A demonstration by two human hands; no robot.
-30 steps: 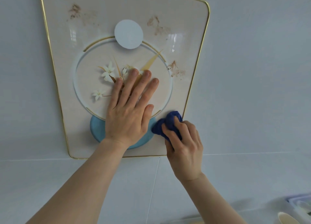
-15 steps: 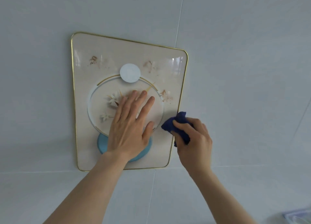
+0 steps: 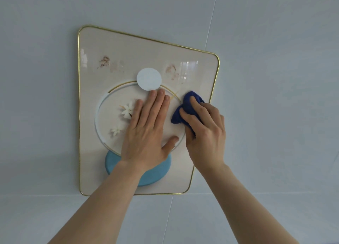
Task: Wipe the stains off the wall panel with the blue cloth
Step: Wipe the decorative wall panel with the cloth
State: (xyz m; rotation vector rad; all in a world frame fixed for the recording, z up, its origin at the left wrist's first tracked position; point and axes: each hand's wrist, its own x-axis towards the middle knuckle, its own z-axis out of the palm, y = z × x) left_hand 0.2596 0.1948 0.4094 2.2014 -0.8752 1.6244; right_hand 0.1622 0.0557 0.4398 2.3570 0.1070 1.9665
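Note:
A cream wall panel (image 3: 91,152) with a thin gold rim hangs on the grey tiled wall, painted with a ring, white flowers and a blue disc. One brown stain (image 3: 104,62) marks its upper left, another brown stain (image 3: 171,70) its upper right. My left hand (image 3: 146,131) lies flat on the ring, fingers together. My right hand (image 3: 205,133) grips the bunched blue cloth (image 3: 185,109) and presses it on the panel's right side, where it covers the surface beneath.
Grey wall tiles (image 3: 275,97) surround the panel, with a vertical grout line at the upper right and a horizontal one just below the panel.
My right hand has carried the blue cloth up from the panel's lower right corner onto the right side, over the spot where a third stain showed. The view has pulled back and tilted.

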